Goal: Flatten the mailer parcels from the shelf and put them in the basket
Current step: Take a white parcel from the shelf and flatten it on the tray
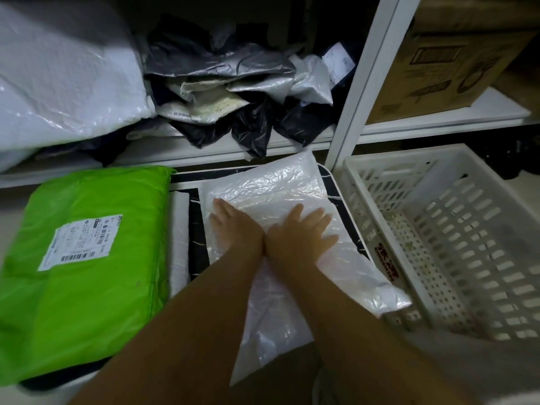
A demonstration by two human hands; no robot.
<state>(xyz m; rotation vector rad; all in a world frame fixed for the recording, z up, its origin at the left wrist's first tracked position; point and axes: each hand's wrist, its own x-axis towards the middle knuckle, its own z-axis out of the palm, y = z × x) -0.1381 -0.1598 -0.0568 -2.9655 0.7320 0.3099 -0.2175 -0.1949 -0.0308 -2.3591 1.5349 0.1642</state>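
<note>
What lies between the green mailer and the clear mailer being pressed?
In the head view, a narrow white parcel and a strip of black marbled surface separate the green mailer from the clear mailer.

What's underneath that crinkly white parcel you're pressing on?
Under the white bubble mailer, which both the left hand and right hand press flat, lies a black-and-white patterned surface. Whatever is directly beneath the mailer is covered.

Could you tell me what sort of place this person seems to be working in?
Probably a parcel storeroom or packing area: white metal shelving piled with crumpled black and grey plastic mailer bags, a brown cardboard carton, and a white slotted plastic basket on the floor.
</note>
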